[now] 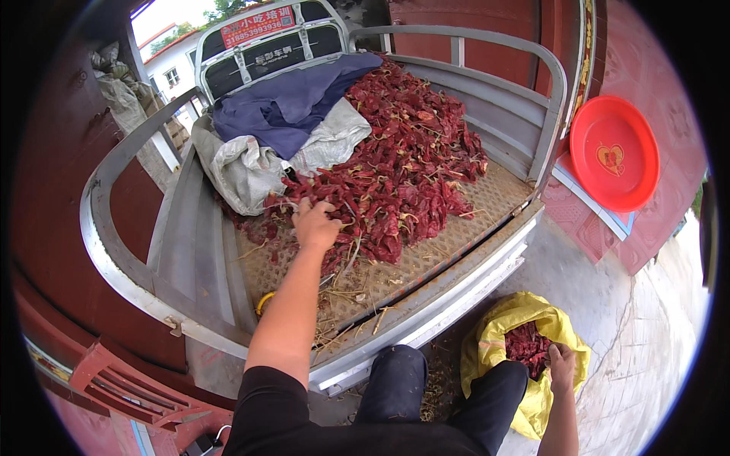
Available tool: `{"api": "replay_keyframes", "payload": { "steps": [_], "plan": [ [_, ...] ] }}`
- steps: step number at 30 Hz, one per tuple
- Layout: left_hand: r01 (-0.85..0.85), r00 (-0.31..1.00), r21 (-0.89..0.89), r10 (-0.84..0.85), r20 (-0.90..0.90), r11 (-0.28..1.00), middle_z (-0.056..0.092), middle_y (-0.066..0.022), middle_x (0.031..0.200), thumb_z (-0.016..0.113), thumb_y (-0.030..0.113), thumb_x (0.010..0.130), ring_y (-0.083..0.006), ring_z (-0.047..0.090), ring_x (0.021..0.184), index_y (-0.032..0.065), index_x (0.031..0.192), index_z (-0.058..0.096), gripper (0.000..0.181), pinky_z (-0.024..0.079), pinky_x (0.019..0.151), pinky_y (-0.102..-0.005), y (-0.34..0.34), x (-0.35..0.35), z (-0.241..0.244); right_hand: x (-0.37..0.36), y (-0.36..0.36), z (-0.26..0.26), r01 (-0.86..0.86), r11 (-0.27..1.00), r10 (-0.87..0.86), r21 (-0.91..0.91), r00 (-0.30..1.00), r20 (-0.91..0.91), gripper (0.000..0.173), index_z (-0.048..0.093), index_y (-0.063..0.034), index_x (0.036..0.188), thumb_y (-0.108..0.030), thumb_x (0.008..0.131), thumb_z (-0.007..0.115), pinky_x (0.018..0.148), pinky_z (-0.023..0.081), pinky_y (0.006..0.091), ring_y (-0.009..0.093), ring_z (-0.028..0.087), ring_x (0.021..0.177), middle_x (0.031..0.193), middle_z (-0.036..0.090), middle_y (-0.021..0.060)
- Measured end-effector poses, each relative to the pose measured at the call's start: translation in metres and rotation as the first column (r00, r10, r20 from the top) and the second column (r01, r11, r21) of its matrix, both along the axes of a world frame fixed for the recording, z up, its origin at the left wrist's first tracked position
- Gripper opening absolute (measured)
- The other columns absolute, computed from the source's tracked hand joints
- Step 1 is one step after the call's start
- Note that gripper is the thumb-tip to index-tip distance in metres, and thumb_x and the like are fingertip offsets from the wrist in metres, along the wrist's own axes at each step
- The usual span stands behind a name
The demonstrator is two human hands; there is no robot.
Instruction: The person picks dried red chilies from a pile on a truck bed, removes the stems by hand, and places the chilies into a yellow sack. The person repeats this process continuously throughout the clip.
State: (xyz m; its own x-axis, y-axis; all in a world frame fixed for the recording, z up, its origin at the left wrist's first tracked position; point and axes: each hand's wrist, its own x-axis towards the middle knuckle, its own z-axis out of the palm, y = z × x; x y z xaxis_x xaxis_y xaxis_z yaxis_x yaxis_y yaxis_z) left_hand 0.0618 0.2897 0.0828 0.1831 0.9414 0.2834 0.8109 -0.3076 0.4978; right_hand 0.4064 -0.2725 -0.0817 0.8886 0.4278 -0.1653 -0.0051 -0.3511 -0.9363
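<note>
A broad heap of dried red chili peppers (408, 165) lies on the metal truck bed (410, 259) in front of me. My left hand (316, 225) reaches to the heap's near left edge, fingers bent over some peppers; whether it grips one is unclear. Low on my right, a yellow woven sack (490, 336) stands on the ground with its mouth rolled down. Dark red chili pieces (524, 347) fill what shows of its inside. At the right side of that mouth is my right hand (562, 365), its fingertips close to the pieces and their hold hard to make out.
White woven sacking (245, 171) and dark blue cloth (285, 105) cover the heap's far left. Metal rails (117, 251) surround the bed. A yellow handle (264, 303) shows beside my left forearm. Right stands a red plastic basin (616, 157); lower left, a reddish wooden chair (137, 393).
</note>
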Motion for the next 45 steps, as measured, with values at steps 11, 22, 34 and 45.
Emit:
{"api": "replay_keyframes", "payload": {
  "steps": [11,22,34,45],
  "plan": [
    [0.356,0.933,0.142,-0.360,0.008,0.924,0.074,-0.0102,0.120,0.058,0.010,0.097,-0.0344,0.068,0.114,0.0111,0.114,0.076,0.024,0.053,0.099,-0.0443,-0.053,-0.074,-0.023,-0.049,0.086,0.036,-0.308,0.945,0.297,0.114,0.949,0.102,0.023,0.071,0.0055,0.108,-0.016,0.102,0.065,0.075,0.050,0.0280,0.011,0.060,0.081,0.088,0.068,0.0030],
    [0.162,0.534,0.110,-0.181,0.826,0.981,0.072,-0.0041,0.115,0.059,-0.007,0.100,-0.0102,0.064,0.105,0.0034,0.121,0.067,0.026,0.049,0.097,-0.0277,-0.085,-0.147,-0.022,-0.151,0.175,0.091,-0.639,0.766,0.607,0.072,0.756,0.246,0.025,0.073,0.0039,0.114,-0.015,0.098,0.070,0.089,0.055,0.0330,0.021,0.070,0.098,0.104,0.074,0.0141],
    [0.484,-0.078,0.021,0.020,0.997,0.875,0.070,-0.0080,0.108,0.059,-0.013,0.097,-0.0174,0.070,0.098,0.0057,0.116,0.058,0.026,0.060,0.091,-0.0361,-0.166,-0.105,-0.008,-0.260,0.256,0.151,-0.784,0.530,0.771,0.322,0.604,0.202,0.040,0.064,0.0019,0.131,-0.020,0.099,0.073,0.089,0.057,0.0354,0.023,0.071,0.103,0.123,0.068,0.0154],
    [0.654,-0.103,-0.163,0.301,0.948,0.738,0.067,-0.0066,0.113,0.058,-0.005,0.101,-0.0157,0.067,0.088,0.0084,0.129,0.057,0.031,0.056,0.071,-0.0312,-0.222,-0.073,-0.041,-0.248,0.242,0.143,-0.793,0.424,0.875,0.437,0.483,0.029,0.019,0.068,-0.0008,0.110,-0.020,0.106,0.065,0.085,0.055,0.0314,0.013,0.065,0.092,0.097,0.070,0.0047]
  ]
}}
